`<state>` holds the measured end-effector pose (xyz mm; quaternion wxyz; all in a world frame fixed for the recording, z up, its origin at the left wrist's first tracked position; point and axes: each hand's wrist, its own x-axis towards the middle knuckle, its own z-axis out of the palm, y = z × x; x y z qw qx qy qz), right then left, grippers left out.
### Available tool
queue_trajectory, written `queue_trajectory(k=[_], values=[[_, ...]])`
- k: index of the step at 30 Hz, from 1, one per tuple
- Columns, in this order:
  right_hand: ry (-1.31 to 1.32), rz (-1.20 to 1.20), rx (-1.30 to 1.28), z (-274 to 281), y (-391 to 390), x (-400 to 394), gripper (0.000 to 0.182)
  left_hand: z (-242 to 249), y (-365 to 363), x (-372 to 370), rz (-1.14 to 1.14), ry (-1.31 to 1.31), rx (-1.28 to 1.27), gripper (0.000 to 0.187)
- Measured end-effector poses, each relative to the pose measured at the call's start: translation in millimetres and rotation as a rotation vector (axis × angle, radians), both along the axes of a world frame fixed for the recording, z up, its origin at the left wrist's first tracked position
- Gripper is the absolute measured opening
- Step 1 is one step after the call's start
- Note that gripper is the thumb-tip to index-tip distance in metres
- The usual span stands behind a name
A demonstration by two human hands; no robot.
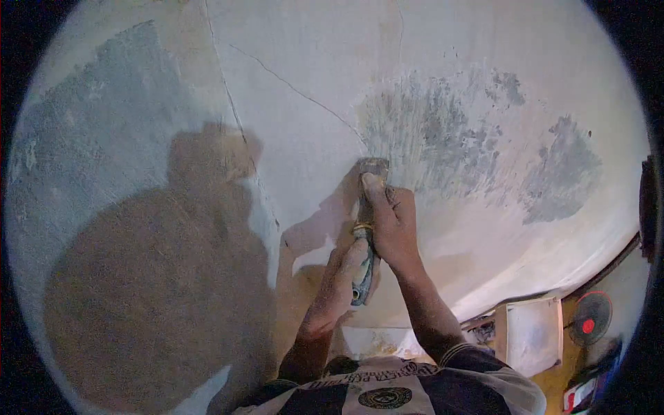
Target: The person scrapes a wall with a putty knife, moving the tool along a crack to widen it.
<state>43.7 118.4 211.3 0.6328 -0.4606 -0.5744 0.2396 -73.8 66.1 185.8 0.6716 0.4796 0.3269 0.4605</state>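
Both of my hands grip one paint scraper [375, 166], its short flat blade up against the wall [297, 62]. My left hand [342, 280] is wrapped round the lower handle, whose end with a hole shows below the fingers. Higher up, my right hand [395, 220] clasps the neck, its thumb pressed along the tool close to the blade. Just above and right of the blade lies a scraped grey patch [443, 124] with streaky edges. A thin crack in the pale coating runs down to near the blade.
Another large grey patch [111, 90] covers the wall at left, partly under my shadow [159, 297]. A longer crack [238, 124] runs down left of centre. At lower right are a smaller grey patch [564, 169], a pale panel [532, 335] and a fan [589, 321].
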Motion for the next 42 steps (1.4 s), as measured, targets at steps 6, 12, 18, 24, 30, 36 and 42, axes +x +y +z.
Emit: queue_trajectory(k=[6, 12, 18, 24, 30, 36, 42], values=[[0.08, 0.033, -0.069, -17.3, -0.9, -0.5, 0.058, -30.3, 1.8, 3.3, 0.07, 0.061, 0.041, 0.046], [0.069, 0.054, -0.006, -26.6, 7.7, 1.7, 0.056, -21.6, -4.2, 7.7, 0.218, 0.147, -0.079, 0.048], [0.053, 0.07, -0.03, -13.8, -2.5, 1.8, 0.056, -29.4, 0.0, 1.7, 0.18, 0.237, 0.005, 0.044], [0.037, 0.01, -0.05, -32.2, 1.1, 1.2, 0.056, -47.0, 1.7, 5.6, 0.188, 0.154, 0.048, 0.042], [-0.03, -0.025, -0.028, -21.7, -6.2, 0.7, 0.056, -53.3, 5.3, 10.7, 0.292, 0.198, 0.161, 0.039], [0.079, 0.069, -0.038, -9.9, -1.1, -3.9, 0.055, -33.9, 2.0, 8.4, 0.238, 0.131, 0.075, 0.038], [0.014, 0.025, 0.037, -21.2, 9.4, -3.9, 0.053, -21.2, 3.6, 4.3, 0.167, 0.104, -0.019, 0.037]])
